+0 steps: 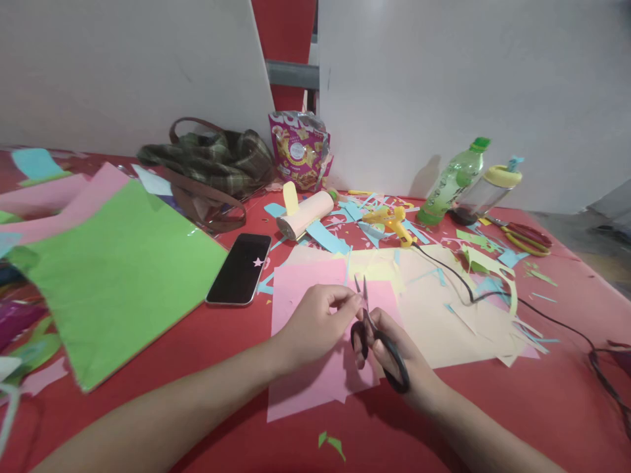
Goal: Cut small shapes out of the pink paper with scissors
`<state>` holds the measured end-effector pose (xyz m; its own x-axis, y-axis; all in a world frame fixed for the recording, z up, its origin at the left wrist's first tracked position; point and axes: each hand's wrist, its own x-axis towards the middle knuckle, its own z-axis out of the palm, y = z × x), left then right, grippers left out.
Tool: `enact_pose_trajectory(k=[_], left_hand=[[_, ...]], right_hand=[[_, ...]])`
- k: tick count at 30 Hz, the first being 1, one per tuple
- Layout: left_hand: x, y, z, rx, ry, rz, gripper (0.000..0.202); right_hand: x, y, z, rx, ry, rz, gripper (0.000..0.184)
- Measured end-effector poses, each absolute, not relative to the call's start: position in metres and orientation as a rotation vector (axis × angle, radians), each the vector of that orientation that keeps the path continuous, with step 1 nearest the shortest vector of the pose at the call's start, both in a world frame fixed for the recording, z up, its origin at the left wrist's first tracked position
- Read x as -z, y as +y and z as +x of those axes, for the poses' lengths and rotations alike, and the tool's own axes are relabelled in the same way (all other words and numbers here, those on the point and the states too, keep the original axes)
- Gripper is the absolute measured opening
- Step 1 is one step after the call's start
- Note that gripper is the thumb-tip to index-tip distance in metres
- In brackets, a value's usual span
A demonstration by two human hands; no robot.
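No legible text found. Print is seen on the purple snack bag (298, 150) and a label on the green bottle (453, 179), both too blurred to be read. A pink star is seen on the phone (240, 268).

A pair of black-handled metal scissors (365, 309) sits in the right hand (401, 358). Its two oval plastic loops are threaded over the thumb and fingers, the larger loop low against the palm. The thin silver blades point up and away from the person, parted a little into a narrow V, with their tips just beside the pinched fingertips of the left hand (313, 328). Whatever those fingertips pinch is too small to make out. A flat pale pink paper sheet (300, 289) lies under both hands, its near edge cut into uneven steps below the wrists.
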<state>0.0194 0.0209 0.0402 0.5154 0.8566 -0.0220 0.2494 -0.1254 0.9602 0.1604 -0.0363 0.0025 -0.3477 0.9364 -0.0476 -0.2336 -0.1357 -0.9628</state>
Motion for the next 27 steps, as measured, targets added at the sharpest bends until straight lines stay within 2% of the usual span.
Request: enact_pose_trajectory(k=[27], left_hand=[[-0.0363, 0.0174, 0.0215, -0.664, 0.891, 1.571, 0.03]], right_hand=[[-0.007, -0.0359, 0.158, -1.573, -1.231, -0.967, 0.029]])
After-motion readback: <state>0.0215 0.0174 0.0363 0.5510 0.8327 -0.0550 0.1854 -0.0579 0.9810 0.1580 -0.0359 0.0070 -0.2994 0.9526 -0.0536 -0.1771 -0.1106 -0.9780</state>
